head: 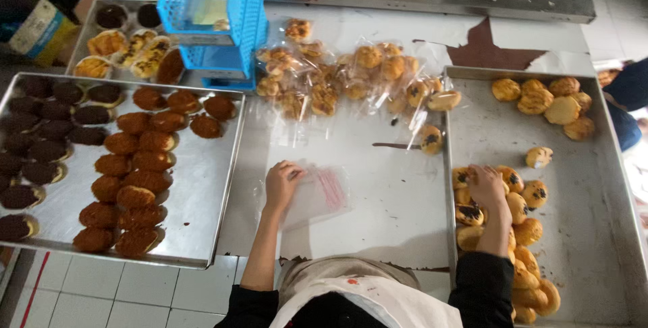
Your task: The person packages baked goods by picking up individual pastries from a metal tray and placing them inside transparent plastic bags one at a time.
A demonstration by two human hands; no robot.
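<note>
While the head camera looks straight down on a pale worktop (378, 186), the left hand (282, 185) lies on a stack of clear plastic bags (317, 196) with a pinkish printed patch, fingers bent and pressing or pinching the top sheet; whether it has actually gripped one cannot be told. The right hand (487, 189) reaches into the right metal tray (594, 186) and closes loosely over a golden bun (466, 214) with a dark topping, among a row of similar buns running down the tray's left side. A smaller group of plain golden buns (550, 102) sits apart at the tray's far end, and one lone bun (538, 157) lies between the groups.

Beyond the hands, a heap of buns already wrapped in clear bags (344, 82) spreads across the worktop, well apart from the left hand. One bagged bun (430, 139) rests just beside the right tray's rim. On the left, a large metal tray (202, 200) carries rows of brown crumb-coated cakes (135, 179) and darker chocolate ones (40, 139). Behind it stand a blue plastic basket (216, 17) and another tray of mixed pastries (128, 48).
</note>
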